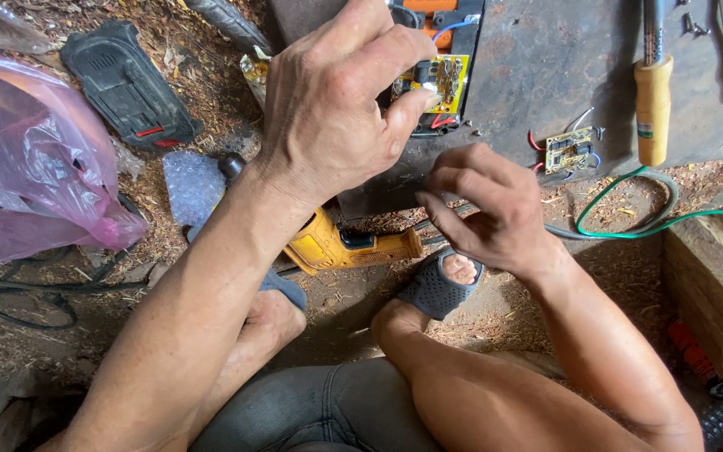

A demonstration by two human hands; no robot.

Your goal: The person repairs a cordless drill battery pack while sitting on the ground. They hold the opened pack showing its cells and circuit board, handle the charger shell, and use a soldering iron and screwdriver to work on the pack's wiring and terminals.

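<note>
A: Item 1, your left hand [336, 100]. Status?

B: Raised over the dark metal plate [546, 59], thumb and forefinger pinched on the edge of the yellow circuit board [433, 81]. The board sits at the plate's top-left, against a black-and-orange housing [437, 12], wires attached. Probably pinched at the edge to steady it w/o touching the components.

A: Item 2, your right hand [495, 209]?

B: Curled, fingertips drawn together at the plate's near edge, just below the board. Something small may be in the pinch; can't tell, too small to see.

A: Item 3, surroundings?

B: A second small circuit board [569, 151] w/ red and blue leads lies on the plate, right of your hands. A wooden-handled tool [653, 105] is upright beyond it. A green cable [629, 222] loops off the plate edge. A yellow drill [345, 244] lies on the ground betw. your forearms, by your sandalled foot [441, 285]. A black battery pack [127, 84] and a pink plastic bag [35, 159] are far left, on sawdust.

A: Obstructions?

B: Your left hand covers part of the board and housing. The drill and cable crowd the ground under your wrists. The loose leads on the second board lie near your right hand.
</note>
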